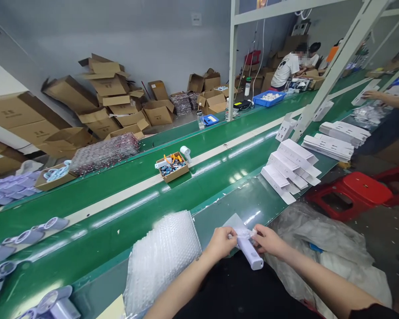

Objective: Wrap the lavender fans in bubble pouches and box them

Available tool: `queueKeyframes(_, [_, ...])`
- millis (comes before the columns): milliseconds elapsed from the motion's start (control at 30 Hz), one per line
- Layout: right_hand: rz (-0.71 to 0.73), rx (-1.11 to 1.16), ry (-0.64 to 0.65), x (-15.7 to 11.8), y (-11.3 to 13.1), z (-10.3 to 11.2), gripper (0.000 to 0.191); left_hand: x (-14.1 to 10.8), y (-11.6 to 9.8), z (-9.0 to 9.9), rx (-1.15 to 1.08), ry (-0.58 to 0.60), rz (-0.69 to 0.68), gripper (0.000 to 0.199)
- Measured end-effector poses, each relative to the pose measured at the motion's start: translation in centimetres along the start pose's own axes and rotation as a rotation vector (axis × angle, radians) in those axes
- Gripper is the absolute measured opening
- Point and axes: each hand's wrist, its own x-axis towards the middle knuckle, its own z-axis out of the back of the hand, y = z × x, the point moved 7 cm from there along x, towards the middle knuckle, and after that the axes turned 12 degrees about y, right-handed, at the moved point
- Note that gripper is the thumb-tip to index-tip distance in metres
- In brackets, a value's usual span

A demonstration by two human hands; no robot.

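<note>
A clear plastic bag (236,223) lies partly around a pale lavender device (250,253), whose handle sticks out of it toward my body. My left hand (223,241) pinches the left side of the bag's opening. On the other side, my right hand (266,240) pinches the bag's right edge beside the handle. Both hands are closed, close together over the near edge of the work surface. To their left rests a stack of bubble wrap bags (162,257).
Folded white boxes (286,170) stand at the right, beyond them flat white cartons (328,147). A small box of parts (172,167) sits on the green conveyor (119,230). Lavender devices (55,301) lie at lower left. Red stools (365,188) stand at right; people work farther back.
</note>
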Motion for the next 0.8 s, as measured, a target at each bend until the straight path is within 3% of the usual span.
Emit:
queueKeyframes(133, [0.291, -0.606, -0.030, -1.9, 5.5, 0.1, 0.013, -0.7, -2.0, 0.3, -0.170, 0.108, -0.007, 0.017])
queueKeyframes(200, [0.321, -0.742, 0.048, -2.8, 7.2, -0.4, 0.014, -1.3, -2.8, 1.4, -0.232, 0.097, -0.034, 0.017])
queueKeyframes(267, [0.303, -0.679, 0.156, -3.3, 8.6, -0.5, 0.014, -2.1, -3.4, 3.1, -0.262, 0.061, -0.077, 0.020])
queueKeyframes(367, [0.344, -0.379, 0.251, -2.5, 10.6, -0.2, 0.018, -2.5, -4.2, 5.6, -0.238, -0.016, -0.233, 0.033])
queueKeyframes(433, [0.377, -0.202, 0.320, -0.5, 10.7, -0.5, 0.020, -1.2, -4.0, 6.0, -0.139, -0.044, -0.319, 0.064])
queueKeyframes(500, [0.405, -0.113, 0.256, 2.3, 9.5, -0.6, 0.020, 1.8, -2.7, 4.5, 0.037, 0.020, -0.287, 0.101])
queueKeyframes(533, [0.421, -0.096, 0.164, 3.7, 8.4, -0.4, 0.018, 3.8, -1.6, 3.0, 0.148, 0.095, -0.222, 0.104])
queueKeyframes(600, [0.448, -0.077, -0.015, 5.9, 5.6, 0.1, 0.016, 7.5, 0.8, -0.3, 0.387, 0.229, -0.088, 0.094])
queueKeyframes(667, [0.453, -0.030, -0.114, 7.2, 2.9, 0.8, 0.016, 10.5, 2.5, -2.2, 0.605, 0.192, 0.045, 0.079])
queueKeyframes(733, [0.442, 0.065, -0.240, 7.7, 1.0, 3.3, 0.018, 12.5, 3.1, -3.4, 0.761, 0.118, 0.123, 0.081])
queueKeyframes(800, [0.413, 0.177, -0.430, 7.6, 0.0, 7.9, 0.025, 14.1, 2.5, -4.6, 0.849, 0.118, 0.101, 0.097])
